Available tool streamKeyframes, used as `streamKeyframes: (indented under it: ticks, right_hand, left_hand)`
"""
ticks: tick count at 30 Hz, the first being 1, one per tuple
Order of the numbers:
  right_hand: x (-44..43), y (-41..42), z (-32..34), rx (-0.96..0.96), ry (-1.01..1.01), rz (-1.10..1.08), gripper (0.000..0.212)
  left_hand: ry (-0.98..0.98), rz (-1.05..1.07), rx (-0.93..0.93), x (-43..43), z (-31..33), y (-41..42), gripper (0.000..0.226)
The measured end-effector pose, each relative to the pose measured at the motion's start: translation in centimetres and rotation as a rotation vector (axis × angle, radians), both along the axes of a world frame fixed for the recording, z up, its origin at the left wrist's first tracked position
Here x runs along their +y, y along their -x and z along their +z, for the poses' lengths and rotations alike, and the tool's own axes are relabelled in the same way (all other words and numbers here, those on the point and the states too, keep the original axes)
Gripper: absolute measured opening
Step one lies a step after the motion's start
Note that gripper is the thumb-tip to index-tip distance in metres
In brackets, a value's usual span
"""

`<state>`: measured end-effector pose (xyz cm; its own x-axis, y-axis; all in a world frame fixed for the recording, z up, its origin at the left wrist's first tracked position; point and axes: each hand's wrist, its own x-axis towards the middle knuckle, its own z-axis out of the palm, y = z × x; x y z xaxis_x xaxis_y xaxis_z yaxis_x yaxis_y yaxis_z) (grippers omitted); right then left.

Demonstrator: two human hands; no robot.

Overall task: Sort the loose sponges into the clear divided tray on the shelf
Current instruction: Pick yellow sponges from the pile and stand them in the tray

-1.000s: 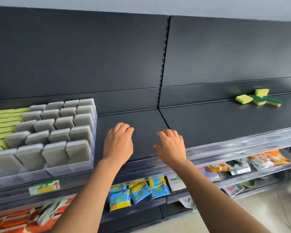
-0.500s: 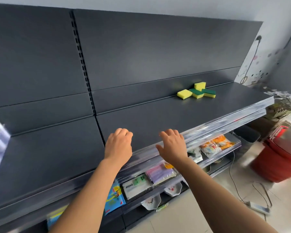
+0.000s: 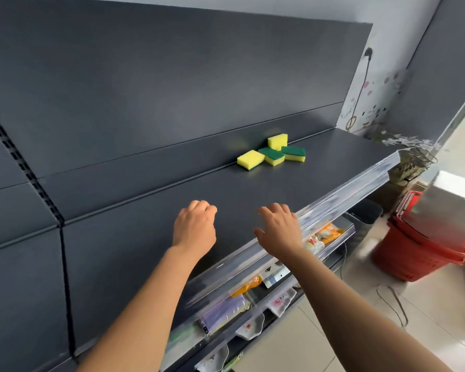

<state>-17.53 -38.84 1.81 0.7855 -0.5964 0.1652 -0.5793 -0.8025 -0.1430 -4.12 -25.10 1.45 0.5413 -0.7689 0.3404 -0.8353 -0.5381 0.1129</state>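
Slotted upright (image 3: 24,167): a black perforated metal strip that runs down the back panel at far left.
Shelf (image 3: 134,237): a flat, matt dark-grey metal deck.
Left hand (image 3: 195,226): above the deck near its front, fingers loosely curled under, holding nothing.
Sponges (image 3: 273,154): four soft rectangular blocks of bright yellow foam, clustered and touching on the deck near the back panel, well beyond both hands. Two show a coarse green scouring face on top, one lies yellow side up at the left, and one stands at the back.
Right hand (image 3: 278,232): over the front edge, fingers bent and slightly spread, with nothing in its grasp.
Edge strip (image 3: 333,194): glossy clear plastic along the shelf front.
Baskets (image 3: 419,251): stacked red plastic, on the floor at right.
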Motion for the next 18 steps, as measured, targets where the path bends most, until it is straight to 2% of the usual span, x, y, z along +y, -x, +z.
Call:
streamKeyframes:
  ticks: [10,18]
  right_hand:
    - [-13.7,-5.7,-0.1,0.026,0.009,-0.057,0.047]
    - [-22.5,-9.6,-1.4,0.035,-0.020,-0.008,0.046]
  left_hand:
    - [-0.025,-0.049,0.038,-14.0,0.0,-6.2,0.032]
    - [-0.114,-0.026,0.071,-22.9,-0.8,-9.6,0.035]
